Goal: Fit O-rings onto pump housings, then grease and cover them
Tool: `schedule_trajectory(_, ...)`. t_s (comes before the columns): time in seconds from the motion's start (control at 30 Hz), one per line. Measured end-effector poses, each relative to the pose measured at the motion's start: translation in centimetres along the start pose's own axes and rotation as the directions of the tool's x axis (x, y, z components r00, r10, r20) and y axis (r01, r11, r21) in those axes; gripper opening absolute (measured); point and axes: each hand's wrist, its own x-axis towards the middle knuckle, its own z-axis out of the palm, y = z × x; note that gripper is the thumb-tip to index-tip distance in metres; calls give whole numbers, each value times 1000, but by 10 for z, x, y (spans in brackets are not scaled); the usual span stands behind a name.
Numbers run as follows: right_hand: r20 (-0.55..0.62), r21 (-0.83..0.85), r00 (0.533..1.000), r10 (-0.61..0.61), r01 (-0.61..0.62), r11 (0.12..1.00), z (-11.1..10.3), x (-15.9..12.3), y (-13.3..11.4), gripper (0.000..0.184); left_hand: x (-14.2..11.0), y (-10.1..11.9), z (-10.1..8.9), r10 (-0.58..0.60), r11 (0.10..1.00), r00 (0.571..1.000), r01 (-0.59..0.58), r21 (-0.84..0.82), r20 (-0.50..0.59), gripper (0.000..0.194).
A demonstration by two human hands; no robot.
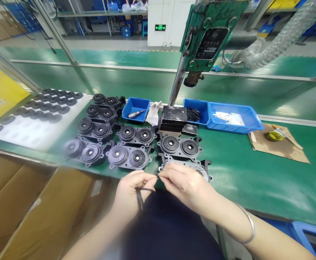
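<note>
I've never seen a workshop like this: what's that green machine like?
The green machine is bulky, metal-looking and scuffed, with large bolts and a dark nameplate. It sits on a metal post above the bench, its brown, dark-ended nose pointing down. Neither the left hand nor the right hand touches it.

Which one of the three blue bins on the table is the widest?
The rightmost bin, with white pieces inside; the left bin and middle bin are clearly narrower.

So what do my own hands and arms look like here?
Your left hand and right hand are both without gloves. No sleeves show on either forearm. Above the right wrist sits a thin, smooth, silver-coloured bangle; none shows on the left.
</note>
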Motion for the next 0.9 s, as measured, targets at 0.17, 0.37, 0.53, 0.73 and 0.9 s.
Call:
schedule_trajectory(0.17, -94, 43, 993, 76, -72, 996, -5, 4, 6, 13, 0, -4, -2, -169, 972, 982, 180, -153, 84, 29)
schedule_trajectory(0.37, -113, 160, 989, 97, -78, 984, -11, 3, 4, 12, 0, -4, -3, -160, 969, 983, 173, -176, 86, 28)
schedule_trajectory(0.53, -81, 40, 996, -33, 36, 999, -7, 1, -2, 15, -2, -3, -3, -156, 974, 985, 166, -152, 74, 29)
schedule_trajectory(0.73, -2, -36, 999, -45, 45, 998, -5, 10, -3, 15, -3, -1, -9, -67, 990, 998, 67, -122, 0, 20)
schedule_trajectory(0.9, 103, 126, 993, -54, 41, 991, -5, 34, 0, 12, -4, -11, -19, -93, 971, 995, 83, -226, -33, 24)
